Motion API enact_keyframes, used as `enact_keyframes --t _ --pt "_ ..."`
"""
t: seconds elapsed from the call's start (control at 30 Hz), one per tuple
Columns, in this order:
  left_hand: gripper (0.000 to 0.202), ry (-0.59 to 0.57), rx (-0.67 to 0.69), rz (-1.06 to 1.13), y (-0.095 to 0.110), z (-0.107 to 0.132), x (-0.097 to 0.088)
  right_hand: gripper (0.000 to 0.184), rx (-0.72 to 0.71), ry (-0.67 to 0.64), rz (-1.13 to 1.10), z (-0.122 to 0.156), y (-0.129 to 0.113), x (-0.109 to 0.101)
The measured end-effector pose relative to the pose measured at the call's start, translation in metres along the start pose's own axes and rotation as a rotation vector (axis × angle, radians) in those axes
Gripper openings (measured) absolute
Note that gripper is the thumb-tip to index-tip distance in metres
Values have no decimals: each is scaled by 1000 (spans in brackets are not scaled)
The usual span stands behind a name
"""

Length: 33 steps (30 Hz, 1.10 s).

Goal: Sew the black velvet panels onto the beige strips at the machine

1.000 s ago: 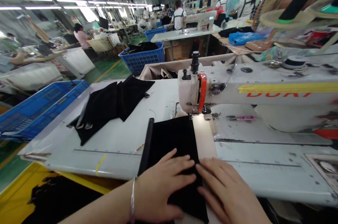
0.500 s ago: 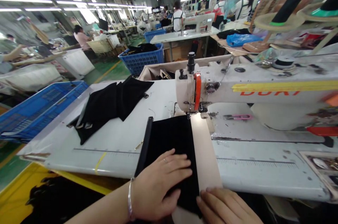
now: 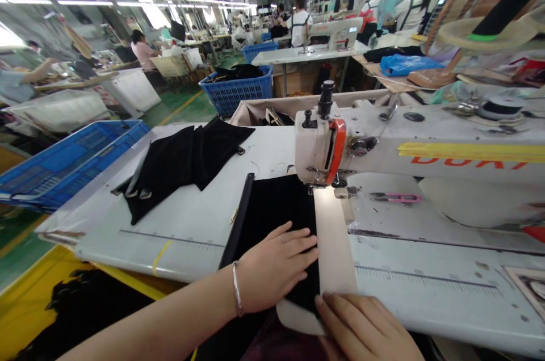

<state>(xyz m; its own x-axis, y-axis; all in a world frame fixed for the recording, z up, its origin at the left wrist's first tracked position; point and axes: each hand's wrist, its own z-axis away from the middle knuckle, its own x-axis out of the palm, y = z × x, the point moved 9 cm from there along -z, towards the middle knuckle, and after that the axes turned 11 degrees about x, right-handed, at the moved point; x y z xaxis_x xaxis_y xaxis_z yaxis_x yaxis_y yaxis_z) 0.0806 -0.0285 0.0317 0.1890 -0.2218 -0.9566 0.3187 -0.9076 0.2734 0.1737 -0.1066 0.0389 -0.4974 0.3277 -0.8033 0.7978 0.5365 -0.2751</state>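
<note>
My left hand (image 3: 279, 267) lies flat with its fingers spread on a black fabric piece (image 3: 279, 202); it wears a ring and a silver bangle. The black piece rests on a cream panel (image 3: 336, 247), whose strip shows along its right side and lower end. At the panel's near end, my right hand (image 3: 366, 324) has its fingers together over the edge, gripping the panel, with the thumb mostly hidden. The far end of both layers reaches under the needle area of a white sewing machine (image 3: 317, 148), lit by its lamp. A dark strip (image 3: 238, 219) runs along the black piece's left edge.
More black pieces (image 3: 183, 162) lie on the left of the white table (image 3: 187, 216). Pink-handled thread snips (image 3: 395, 197) rest behind the needle area. A yellow bin (image 3: 25, 304) and blue crates (image 3: 106, 145) stand left. Other people work farther back.
The layers have moved slightly farther toward the machine. My left hand has slid forward on the black piece; my right hand stays at the near edge. The camera view has shifted.
</note>
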Motion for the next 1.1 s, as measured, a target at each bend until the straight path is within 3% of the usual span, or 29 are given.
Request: enact_keyframes --t 0.13,0.33,0.67,0.93,1.1 --pt "29 146 69 77 19 13 -3 25 14 -10 -50 -11 7 0" --pt "21 269 153 58 14 11 -7 29 38 -32 -40 -22 18 6" --pt "22 216 176 -2 -18 -4 -4 38 132 -148 -31 -36 40 27" --pt "22 204 176 -44 -42 -21 -11 36 171 -222 -7 -57 57 37" --pt "25 150 156 -93 -61 -30 -7 35 179 -229 27 -73 68 42"
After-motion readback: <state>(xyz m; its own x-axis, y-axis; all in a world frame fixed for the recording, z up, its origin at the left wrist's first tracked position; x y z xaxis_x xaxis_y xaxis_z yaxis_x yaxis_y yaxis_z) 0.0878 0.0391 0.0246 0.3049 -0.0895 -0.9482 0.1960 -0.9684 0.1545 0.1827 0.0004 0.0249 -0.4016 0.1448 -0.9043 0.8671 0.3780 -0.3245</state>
